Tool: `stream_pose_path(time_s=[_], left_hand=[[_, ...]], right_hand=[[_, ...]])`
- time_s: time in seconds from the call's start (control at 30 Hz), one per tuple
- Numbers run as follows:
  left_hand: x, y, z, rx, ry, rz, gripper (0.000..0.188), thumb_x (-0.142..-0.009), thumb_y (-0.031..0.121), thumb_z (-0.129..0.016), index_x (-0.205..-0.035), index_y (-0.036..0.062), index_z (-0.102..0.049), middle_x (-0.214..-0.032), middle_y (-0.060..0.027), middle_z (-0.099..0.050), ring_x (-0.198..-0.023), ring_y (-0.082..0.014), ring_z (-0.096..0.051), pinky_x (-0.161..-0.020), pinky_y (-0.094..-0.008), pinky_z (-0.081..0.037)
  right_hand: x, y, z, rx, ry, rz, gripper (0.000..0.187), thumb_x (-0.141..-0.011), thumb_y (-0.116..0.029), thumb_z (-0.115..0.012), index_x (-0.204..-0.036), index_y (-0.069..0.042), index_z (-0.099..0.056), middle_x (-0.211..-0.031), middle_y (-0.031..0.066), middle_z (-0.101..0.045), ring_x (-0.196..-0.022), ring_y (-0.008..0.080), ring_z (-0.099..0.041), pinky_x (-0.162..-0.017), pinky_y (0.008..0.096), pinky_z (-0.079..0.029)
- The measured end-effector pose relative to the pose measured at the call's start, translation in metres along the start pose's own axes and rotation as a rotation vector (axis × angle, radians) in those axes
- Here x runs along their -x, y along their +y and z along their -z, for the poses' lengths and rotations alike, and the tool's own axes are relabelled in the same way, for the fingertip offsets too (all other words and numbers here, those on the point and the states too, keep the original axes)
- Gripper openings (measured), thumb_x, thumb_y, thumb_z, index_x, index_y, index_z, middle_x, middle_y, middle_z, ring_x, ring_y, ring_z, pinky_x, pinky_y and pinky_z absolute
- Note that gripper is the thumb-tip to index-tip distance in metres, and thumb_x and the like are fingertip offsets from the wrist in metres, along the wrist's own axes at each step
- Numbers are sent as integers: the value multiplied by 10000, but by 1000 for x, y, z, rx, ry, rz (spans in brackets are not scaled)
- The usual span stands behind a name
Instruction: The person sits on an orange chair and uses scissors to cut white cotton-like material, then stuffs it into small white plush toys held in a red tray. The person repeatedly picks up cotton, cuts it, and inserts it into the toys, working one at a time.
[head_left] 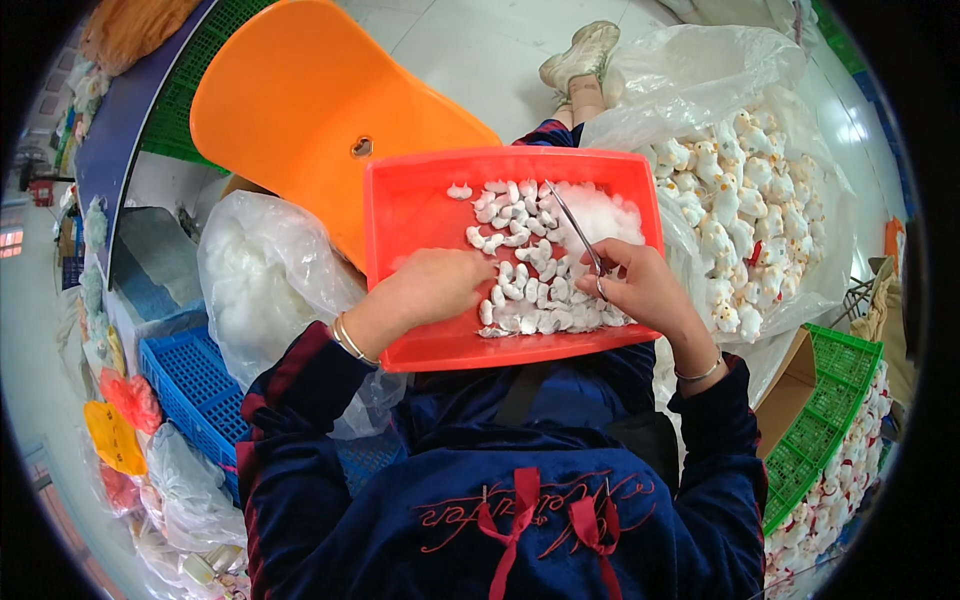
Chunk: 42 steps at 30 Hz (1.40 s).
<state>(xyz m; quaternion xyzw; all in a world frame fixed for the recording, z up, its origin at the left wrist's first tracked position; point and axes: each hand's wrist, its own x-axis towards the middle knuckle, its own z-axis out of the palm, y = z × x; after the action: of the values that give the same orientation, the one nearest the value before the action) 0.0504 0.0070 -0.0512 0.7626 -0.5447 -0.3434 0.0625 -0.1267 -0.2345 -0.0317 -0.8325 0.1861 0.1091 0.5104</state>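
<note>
A red plastic tray (420,350) rests on my lap. It holds many small white curved plush pieces (516,212) and a heap of loose white stuffing (600,215) at its far right. My right hand (635,288) is closed around the handles of metal forceps (572,222). Their slim tip points up and left, over the border between the pieces and the stuffing. My left hand (440,285) hangs low over the tray's left half, fingers curled together beside the pieces. Whatever its fingertips may pinch is hidden.
An orange chair (290,110) stands beyond the tray at the left. A clear bag of white stuffing (260,270) and a blue crate (190,375) are at my left. At the right lie a large bag of small white plush toys (735,200) and a green crate (825,410).
</note>
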Motion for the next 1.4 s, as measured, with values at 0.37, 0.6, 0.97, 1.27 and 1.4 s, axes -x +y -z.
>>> stream_pose_path(time_s=[0.37,0.6,0.97,1.27,1.4], left_hand=[[23,-11,64,55,374,313,203,-944,166,-620,-974,-16,-704,-948,-218,-714,-889,-382,-699,-812,-469,-554],[-20,-10,14,-66,201,256,245,-940,219,-662,-978,-23,-681,-971,-200,-702,-966,-376,-696,-845,-456,-556],[6,4,23,323,78,79,201,-942,203,-667,-1032,25,-688,-915,-184,-725,-861,-385,-718,-766,-490,-576],[-8,6,1,-18,25,163,202,-919,237,-628,-955,51,-699,-884,-188,-713,-866,-388,-710,-745,-504,-550],[12,-15,17,130,176,174,166,-909,176,-669,-912,10,-659,-773,-176,-691,-740,-331,-706,-661,-428,-541]], right_hand=[[15,1,12,-93,9,-93,289,-865,-197,-818,-1056,-4,-717,-807,10,-669,-719,91,-579,-666,275,-487],[19,13,11,-89,-61,77,316,-848,-193,-827,-1075,-4,-716,-846,49,-686,-776,123,-619,-722,289,-506],[14,-2,28,734,-423,209,275,-724,-157,-769,-985,-70,-770,-865,145,-696,-884,347,-687,-775,456,-542],[-14,-7,5,766,-174,185,195,-750,-161,-743,-915,-56,-738,-874,170,-714,-878,360,-703,-779,474,-555],[-4,-13,28,596,-200,63,211,-761,-161,-738,-940,-49,-726,-855,161,-703,-874,364,-692,-779,476,-546]])
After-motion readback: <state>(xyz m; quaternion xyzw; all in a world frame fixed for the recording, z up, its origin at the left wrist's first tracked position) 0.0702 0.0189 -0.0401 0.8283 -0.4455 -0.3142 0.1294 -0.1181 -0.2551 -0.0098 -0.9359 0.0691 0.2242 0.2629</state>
